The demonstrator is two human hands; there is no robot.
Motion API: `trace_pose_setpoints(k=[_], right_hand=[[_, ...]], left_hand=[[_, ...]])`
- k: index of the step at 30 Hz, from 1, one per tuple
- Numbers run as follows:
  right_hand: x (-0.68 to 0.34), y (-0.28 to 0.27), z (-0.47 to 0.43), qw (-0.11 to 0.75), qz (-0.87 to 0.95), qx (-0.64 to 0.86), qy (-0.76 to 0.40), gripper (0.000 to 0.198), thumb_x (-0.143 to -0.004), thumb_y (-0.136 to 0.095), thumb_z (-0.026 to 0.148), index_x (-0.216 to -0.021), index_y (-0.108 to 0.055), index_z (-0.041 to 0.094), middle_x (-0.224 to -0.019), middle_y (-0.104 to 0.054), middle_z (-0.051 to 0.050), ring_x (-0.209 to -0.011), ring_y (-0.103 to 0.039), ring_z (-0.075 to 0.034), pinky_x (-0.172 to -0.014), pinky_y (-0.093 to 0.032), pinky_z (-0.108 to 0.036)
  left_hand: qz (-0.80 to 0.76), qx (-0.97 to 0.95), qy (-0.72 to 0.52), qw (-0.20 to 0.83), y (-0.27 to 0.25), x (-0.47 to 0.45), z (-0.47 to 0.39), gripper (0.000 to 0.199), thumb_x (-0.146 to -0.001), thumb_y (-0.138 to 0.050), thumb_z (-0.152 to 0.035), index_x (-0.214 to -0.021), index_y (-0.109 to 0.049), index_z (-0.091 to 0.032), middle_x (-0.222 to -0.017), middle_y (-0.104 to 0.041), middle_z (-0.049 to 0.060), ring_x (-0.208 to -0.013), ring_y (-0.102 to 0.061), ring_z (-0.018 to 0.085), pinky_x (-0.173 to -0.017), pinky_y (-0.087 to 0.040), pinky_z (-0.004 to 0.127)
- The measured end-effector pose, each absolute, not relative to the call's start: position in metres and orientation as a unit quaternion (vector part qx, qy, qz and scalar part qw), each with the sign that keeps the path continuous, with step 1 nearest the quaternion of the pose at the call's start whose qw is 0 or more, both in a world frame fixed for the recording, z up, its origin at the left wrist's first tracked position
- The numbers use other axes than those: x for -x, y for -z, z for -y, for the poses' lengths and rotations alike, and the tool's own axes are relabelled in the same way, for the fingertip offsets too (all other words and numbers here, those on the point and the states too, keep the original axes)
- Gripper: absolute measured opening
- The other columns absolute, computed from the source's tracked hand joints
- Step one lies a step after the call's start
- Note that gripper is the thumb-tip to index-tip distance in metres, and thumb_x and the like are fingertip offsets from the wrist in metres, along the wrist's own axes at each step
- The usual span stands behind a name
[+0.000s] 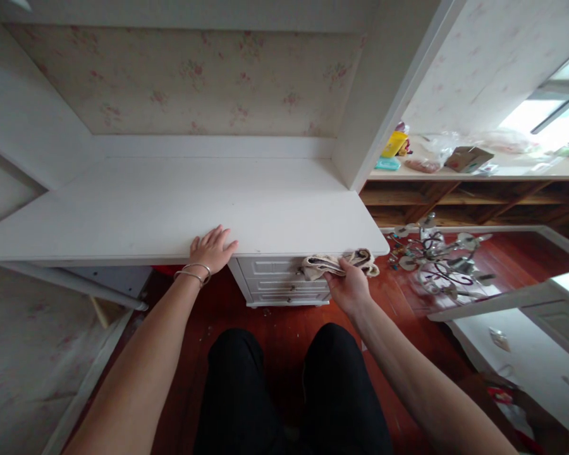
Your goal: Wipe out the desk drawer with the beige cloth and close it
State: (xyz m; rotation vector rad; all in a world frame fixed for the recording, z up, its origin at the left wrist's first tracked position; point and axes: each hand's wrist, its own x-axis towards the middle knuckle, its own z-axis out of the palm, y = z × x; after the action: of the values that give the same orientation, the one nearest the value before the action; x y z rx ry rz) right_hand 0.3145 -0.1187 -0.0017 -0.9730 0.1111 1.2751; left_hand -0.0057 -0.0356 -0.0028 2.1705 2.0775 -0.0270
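My left hand [213, 248] rests on the front edge of a white desk [227, 202], fingers spread on its top, with a bangle at the wrist. In my right hand [348, 287] is a folded beige cloth [364, 260], pinched between thumb and fingers. The cloth lies against the desk's front edge near its right corner, partly in front of the top drawer. Below the desktop stands a white drawer unit [289, 287] with small knobs; the cloth and my right hand cover part of it.
A chandelier [446, 259] lies on the red wooden floor [275, 322] to the right. Behind it, a long shelf unit [455, 193] bears a cardboard box [468, 159], plastic bags and a yellow item [394, 144]. White furniture [526, 335] stands at the lower right. Upright panels frame the desk's back.
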Motion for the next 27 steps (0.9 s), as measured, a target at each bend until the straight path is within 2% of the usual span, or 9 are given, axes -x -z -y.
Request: trace_pose_setpoints(k=[4,10,16,19,22,27], right_hand=[[-0.266,-0.013,0.124,0.671,-0.039,0.444,-0.593,0.014,-0.092,-0.047,0.008,-0.094,-0.059,0.015,-0.08,-0.07,0.0,-0.066,-0.067,-0.012,-0.061,-0.058,-0.023],[-0.182,-0.005,0.118,0.612,-0.039,0.38,-0.693,0.017,-0.094,-0.045,0.012,-0.102,-0.061,0.012,-0.089,-0.073,-0.004,-0.075,-0.069,-0.014,-0.065,-0.058,-0.023],[-0.137,0.053,0.1,0.574,-0.088,0.325,-0.746,0.023,-0.094,-0.044,0.014,-0.111,-0.06,0.013,-0.089,-0.073,-0.004,-0.083,-0.069,-0.016,-0.079,-0.058,-0.031],[-0.143,0.087,0.093,0.545,-0.133,0.331,-0.758,0.027,-0.096,-0.038,0.017,-0.109,-0.061,0.011,-0.086,-0.072,-0.007,-0.084,-0.07,-0.017,-0.08,-0.057,-0.033],[-0.164,0.11,0.089,0.549,-0.15,0.357,-0.74,0.028,-0.096,-0.034,0.015,-0.102,-0.061,0.011,-0.08,-0.071,-0.007,-0.077,-0.069,-0.016,-0.074,-0.058,-0.031],[-0.228,0.125,0.09,0.58,-0.161,0.414,-0.683,0.024,-0.094,-0.035,0.01,-0.085,-0.056,0.016,-0.066,-0.066,-0.001,-0.057,-0.065,-0.013,-0.056,-0.054,-0.023]], left_hand=[[-0.69,-0.721,0.006,0.067,0.003,0.005,0.036,0.068,-0.091,-0.014,-0.064,-0.148,-0.03,-0.029,-0.159,-0.017,-0.001,-0.146,-0.017,0.023,-0.117,-0.015,0.055],[-0.694,-0.717,0.004,0.065,0.001,0.004,0.037,0.066,-0.092,-0.016,-0.062,-0.148,-0.03,-0.029,-0.159,-0.019,-0.002,-0.145,-0.019,0.022,-0.117,-0.016,0.054],[-0.694,-0.718,0.009,0.047,0.002,0.004,0.037,0.066,-0.092,-0.016,-0.062,-0.148,-0.029,-0.03,-0.159,-0.018,-0.002,-0.146,-0.018,0.022,-0.117,-0.017,0.053],[-0.692,-0.72,0.007,0.051,0.002,0.005,0.037,0.065,-0.093,-0.016,-0.062,-0.148,-0.03,-0.03,-0.159,-0.017,-0.002,-0.146,-0.018,0.021,-0.117,-0.016,0.053],[-0.689,-0.723,0.004,0.057,0.003,0.006,0.036,0.066,-0.093,-0.017,-0.062,-0.148,-0.03,-0.029,-0.159,-0.017,-0.001,-0.146,-0.019,0.021,-0.117,-0.016,0.054],[-0.689,-0.722,0.006,0.055,0.002,0.007,0.035,0.067,-0.092,-0.016,-0.063,-0.148,-0.029,-0.029,-0.159,-0.017,-0.001,-0.146,-0.018,0.021,-0.117,-0.017,0.054]])
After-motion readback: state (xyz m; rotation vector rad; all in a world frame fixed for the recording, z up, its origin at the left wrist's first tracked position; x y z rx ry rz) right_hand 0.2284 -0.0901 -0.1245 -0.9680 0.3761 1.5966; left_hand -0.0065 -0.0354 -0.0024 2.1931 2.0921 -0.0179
